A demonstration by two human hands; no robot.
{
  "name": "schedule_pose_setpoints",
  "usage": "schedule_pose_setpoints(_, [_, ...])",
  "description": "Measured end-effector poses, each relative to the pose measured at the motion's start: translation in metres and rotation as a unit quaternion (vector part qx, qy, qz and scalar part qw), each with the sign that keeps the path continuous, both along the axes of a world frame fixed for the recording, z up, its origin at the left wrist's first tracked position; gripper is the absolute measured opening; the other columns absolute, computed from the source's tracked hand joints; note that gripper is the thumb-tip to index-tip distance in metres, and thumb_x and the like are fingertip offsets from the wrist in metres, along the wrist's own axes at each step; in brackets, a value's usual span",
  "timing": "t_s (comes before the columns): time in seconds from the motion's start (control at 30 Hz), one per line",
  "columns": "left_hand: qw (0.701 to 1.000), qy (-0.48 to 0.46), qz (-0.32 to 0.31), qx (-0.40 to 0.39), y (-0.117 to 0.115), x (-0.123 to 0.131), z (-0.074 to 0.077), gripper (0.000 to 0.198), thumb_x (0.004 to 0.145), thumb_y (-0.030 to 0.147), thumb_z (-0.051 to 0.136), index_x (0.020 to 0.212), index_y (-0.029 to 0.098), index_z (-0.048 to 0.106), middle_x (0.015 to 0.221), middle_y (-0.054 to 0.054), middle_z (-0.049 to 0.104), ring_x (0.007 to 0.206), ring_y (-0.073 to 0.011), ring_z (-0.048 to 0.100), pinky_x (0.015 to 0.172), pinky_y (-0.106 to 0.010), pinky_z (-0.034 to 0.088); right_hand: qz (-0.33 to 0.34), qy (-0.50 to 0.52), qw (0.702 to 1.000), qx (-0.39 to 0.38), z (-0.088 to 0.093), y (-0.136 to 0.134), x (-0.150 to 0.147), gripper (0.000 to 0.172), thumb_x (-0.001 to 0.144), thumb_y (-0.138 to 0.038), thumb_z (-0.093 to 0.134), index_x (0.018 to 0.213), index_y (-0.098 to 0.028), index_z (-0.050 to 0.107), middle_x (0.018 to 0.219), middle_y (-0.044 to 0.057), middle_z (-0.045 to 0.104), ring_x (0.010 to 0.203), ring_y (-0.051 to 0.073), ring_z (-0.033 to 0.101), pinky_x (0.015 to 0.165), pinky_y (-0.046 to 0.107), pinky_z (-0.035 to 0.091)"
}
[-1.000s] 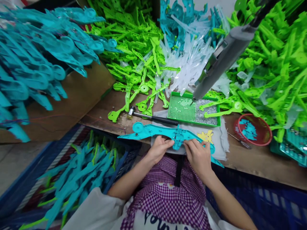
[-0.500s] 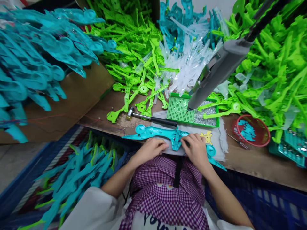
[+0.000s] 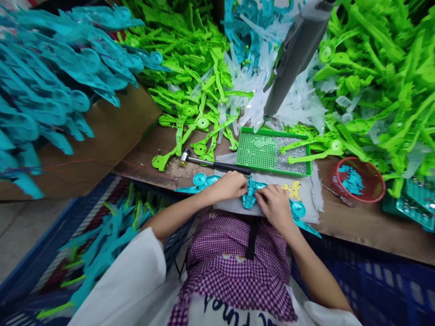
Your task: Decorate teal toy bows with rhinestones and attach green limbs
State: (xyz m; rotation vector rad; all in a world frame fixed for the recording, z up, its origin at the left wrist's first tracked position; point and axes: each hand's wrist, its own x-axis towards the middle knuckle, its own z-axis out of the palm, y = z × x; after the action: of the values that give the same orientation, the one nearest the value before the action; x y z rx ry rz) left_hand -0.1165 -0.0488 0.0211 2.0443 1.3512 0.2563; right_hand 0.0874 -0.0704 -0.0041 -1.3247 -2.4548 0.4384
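A long turquoise plastic shell [image 3: 250,199] lies across the grey cloth [image 3: 234,206] at the table's front edge, its rounded ends showing to both sides. My left hand [image 3: 234,185] reaches over its left half, fingers bent together at the ribbed middle. On the right of that middle is my right hand [image 3: 276,202], thumb and fingers closed on the shell. Whether the left fingertips hold a small part is hidden. Just behind the shell lies a hammer [image 3: 217,166] with a black handle.
A green tray [image 3: 256,151] of small metal pieces sits behind the hammer, with an electric screwdriver [image 3: 288,63] hanging over it. Right is a red basket [image 3: 372,183] of turquoise bits. Green parts [image 3: 186,68] and clear pieces [image 3: 295,97] are heaped behind; turquoise shells [image 3: 61,81] fill the left.
My left hand has moved up and right from the shell's front edge onto its middle. The screwdriver has swung left and up. My right hand stays almost in place.
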Motion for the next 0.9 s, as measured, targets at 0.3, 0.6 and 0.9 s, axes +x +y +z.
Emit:
schedule_pose_setpoints(0.3, [0.984, -0.056, 0.152, 0.074, -0.033, -0.044, -0.008, 0.005, 0.080, 0.016, 0.054, 0.079, 0.017, 0.059, 0.079, 0.000, 0.057, 0.074, -0.0139, 0.052, 0.067, -0.024, 0.039, 0.061, 0.070, 0.994, -0.063, -0.005, 0.005, 0.016, 0.022, 0.091, -0.041, 0.054, 0.102, -0.023, 0.062, 0.097, 0.005, 0.064, 0.094, 0.021, 0.054, 0.081, 0.035, 0.040])
schedule_pose_setpoints(0.6, [0.975, -0.135, 0.173, 0.039, -0.038, -0.045, -0.016, 0.005, 0.079, 0.014, 0.055, 0.077, 0.016, 0.058, 0.077, 0.001, 0.056, 0.070, -0.0115, 0.050, 0.065, -0.023, 0.038, 0.084, 0.000, 0.996, -0.034, 0.000, 0.008, 0.010, 0.024, 0.095, -0.031, 0.048, 0.104, -0.029, 0.070, 0.099, 0.006, 0.060, 0.093, 0.021, 0.049, 0.076, 0.036, 0.036])
schedule_pose_setpoints(0.9, [0.972, -0.186, 0.145, 0.007, -0.038, -0.052, -0.017, 0.005, 0.079, 0.015, 0.054, 0.075, 0.016, 0.057, 0.076, 0.001, 0.055, 0.068, -0.0102, 0.049, 0.064, -0.022, 0.038, 0.100, -0.007, 0.994, -0.042, 0.001, 0.006, 0.013, 0.024, 0.096, -0.033, 0.046, 0.103, -0.031, 0.068, 0.107, 0.005, 0.059, 0.101, 0.023, 0.047, 0.081, 0.039, 0.031])
